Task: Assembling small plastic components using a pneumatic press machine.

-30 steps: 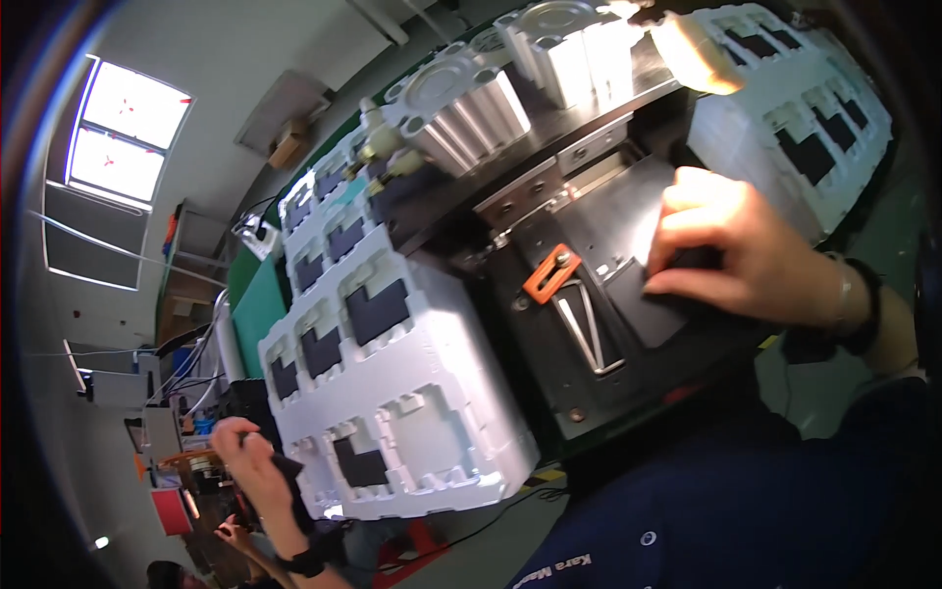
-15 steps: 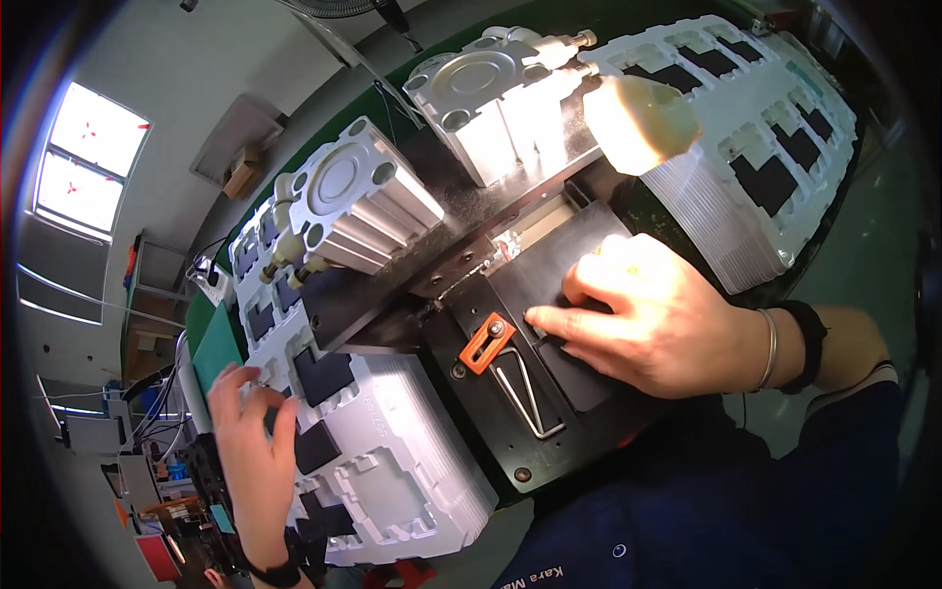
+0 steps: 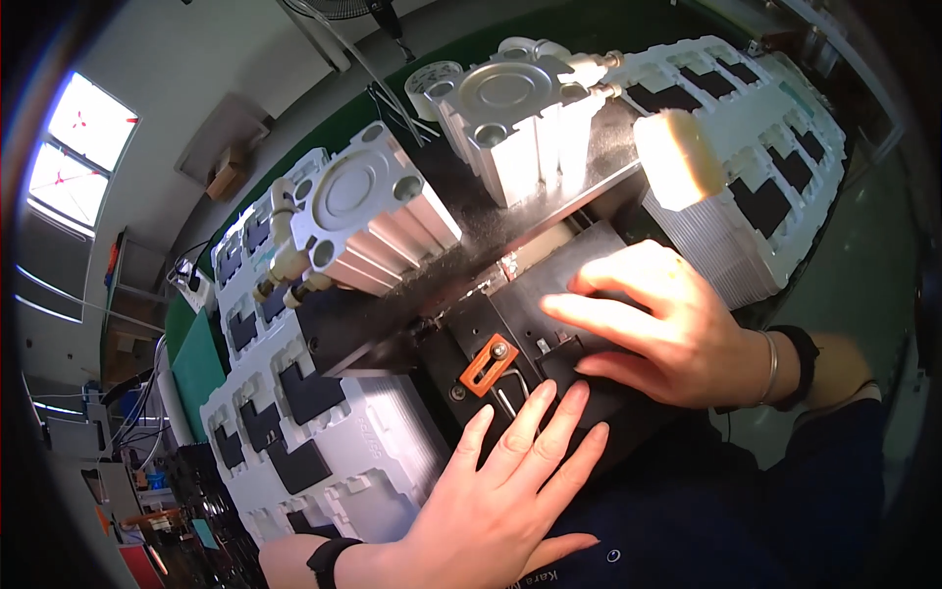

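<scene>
My right hand (image 3: 672, 329) is over the black fixture plate (image 3: 525, 285), fingers apart. Its thumb is close to a small black part (image 3: 561, 359) with shiny metal tabs, set in the fixture; whether they touch I cannot tell. My left hand (image 3: 505, 481) is spread with its back up over the near side of the fixture, and nothing shows in it. Its fingertips partly cover a bent metal hex key (image 3: 506, 398). Just beyond lies an orange slotted clamp (image 3: 488, 365) held by a screw.
Two silver pneumatic cylinders (image 3: 368, 211) stand on a black block behind the fixture. White stacked trays (image 3: 378, 447) with black flat pieces (image 3: 312, 393) are at the left, and another tray stack (image 3: 716, 245) is at the right. A pale block (image 3: 677, 162) sits by the right cylinder.
My left hand has moved right, from above the left trays to the near side of the fixture. My right hand's fingers have spread apart, and the small part beside them now shows.
</scene>
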`<state>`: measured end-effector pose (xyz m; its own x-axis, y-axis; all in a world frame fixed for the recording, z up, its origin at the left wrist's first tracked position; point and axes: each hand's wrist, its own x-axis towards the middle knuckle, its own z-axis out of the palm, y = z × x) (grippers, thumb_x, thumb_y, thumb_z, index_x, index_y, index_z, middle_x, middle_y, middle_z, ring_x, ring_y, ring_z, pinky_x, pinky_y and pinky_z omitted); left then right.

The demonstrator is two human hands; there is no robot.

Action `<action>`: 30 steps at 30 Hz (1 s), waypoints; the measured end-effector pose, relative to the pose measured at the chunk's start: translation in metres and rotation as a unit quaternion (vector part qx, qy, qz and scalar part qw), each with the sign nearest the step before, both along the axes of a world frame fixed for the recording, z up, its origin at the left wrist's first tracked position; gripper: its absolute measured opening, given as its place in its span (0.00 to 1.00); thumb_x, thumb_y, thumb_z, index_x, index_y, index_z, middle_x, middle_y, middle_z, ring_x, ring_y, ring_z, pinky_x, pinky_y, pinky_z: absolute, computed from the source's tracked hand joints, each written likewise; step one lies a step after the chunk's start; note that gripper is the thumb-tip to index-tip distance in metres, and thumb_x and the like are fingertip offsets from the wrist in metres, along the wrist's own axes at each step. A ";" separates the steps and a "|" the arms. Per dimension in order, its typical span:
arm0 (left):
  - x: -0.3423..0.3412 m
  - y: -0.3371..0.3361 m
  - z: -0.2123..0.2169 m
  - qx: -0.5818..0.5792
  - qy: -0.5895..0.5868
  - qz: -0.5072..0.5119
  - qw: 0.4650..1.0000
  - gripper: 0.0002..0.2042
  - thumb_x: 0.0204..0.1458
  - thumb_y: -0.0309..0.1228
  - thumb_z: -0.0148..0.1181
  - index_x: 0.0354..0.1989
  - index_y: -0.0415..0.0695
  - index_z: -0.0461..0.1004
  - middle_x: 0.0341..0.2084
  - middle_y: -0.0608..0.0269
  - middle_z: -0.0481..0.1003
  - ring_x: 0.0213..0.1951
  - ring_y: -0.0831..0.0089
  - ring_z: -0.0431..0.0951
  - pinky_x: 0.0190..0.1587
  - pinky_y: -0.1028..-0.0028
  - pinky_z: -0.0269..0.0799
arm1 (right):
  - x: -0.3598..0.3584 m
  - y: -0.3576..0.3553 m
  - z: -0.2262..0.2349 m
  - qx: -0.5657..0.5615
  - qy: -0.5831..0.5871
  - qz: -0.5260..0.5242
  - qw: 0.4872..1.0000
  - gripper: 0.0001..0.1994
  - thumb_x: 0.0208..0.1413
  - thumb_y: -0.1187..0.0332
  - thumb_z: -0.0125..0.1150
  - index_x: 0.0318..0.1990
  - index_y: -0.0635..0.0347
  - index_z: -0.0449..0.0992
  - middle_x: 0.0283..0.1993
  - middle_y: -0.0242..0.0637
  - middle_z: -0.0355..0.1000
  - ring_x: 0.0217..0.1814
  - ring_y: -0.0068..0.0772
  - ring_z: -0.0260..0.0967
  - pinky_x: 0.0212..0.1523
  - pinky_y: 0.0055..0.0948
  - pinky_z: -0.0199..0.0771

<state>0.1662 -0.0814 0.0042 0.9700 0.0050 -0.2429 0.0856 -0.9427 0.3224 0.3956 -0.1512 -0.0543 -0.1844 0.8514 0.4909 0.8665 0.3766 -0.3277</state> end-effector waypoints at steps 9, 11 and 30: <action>0.004 0.006 0.000 0.028 -0.032 0.062 0.997 0.44 0.47 0.59 0.64 0.65 0.38 0.63 0.67 0.41 0.57 0.68 0.42 0.57 0.64 0.43 0.55 | 0.018 -0.007 0.001 -0.074 0.070 0.084 0.991 0.16 0.51 0.61 0.70 0.46 0.55 0.80 0.50 0.37 0.75 0.52 0.42 0.71 0.52 0.39 0.70; 0.006 0.015 -0.003 0.035 -0.046 0.084 0.995 0.46 0.45 0.59 0.65 0.65 0.34 0.63 0.67 0.40 0.57 0.68 0.41 0.56 0.65 0.42 0.54 | 0.018 0.010 -0.003 -0.035 0.061 0.073 0.995 0.14 0.51 0.64 0.70 0.45 0.57 0.80 0.50 0.37 0.75 0.50 0.42 0.71 0.52 0.40 0.71; 0.011 0.037 -0.013 -0.017 -0.056 0.110 0.992 0.43 0.48 0.58 0.64 0.64 0.35 0.64 0.66 0.42 0.57 0.68 0.39 0.52 0.65 0.45 0.56 | 0.022 0.027 0.002 -0.091 0.090 0.065 0.990 0.17 0.43 0.67 0.75 0.44 0.56 0.84 0.47 0.40 0.77 0.51 0.44 0.74 0.52 0.37 0.71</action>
<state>0.1771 -0.0441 -0.0084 0.9674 0.2129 -0.1370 0.2495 -0.8936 0.3731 0.4174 -0.1243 -0.0520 -0.2226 0.9032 0.3669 0.7359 0.4025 -0.5444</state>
